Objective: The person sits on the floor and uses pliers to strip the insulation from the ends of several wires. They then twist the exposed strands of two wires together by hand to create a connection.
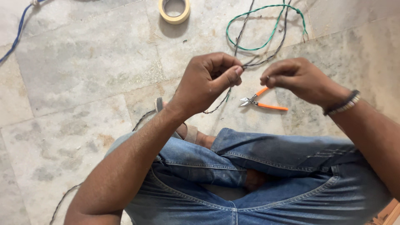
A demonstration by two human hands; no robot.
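Note:
My left hand pinches a dark twisted wire between thumb and forefinger, held above my crossed legs in blue jeans. A short way to the right, my right hand is closed with its fingertips pinched together; the wire's other strand runs toward it, but whether it grips the wire I cannot tell. The wire trails away across the floor toward the top and also hangs down below my left hand. Orange-handled cutters lie on the floor just beneath my right hand.
A roll of cream tape lies on the marble floor at the top. A green twisted cable loops at the top right. A blue cord runs along the top left. A sandal shows by my foot.

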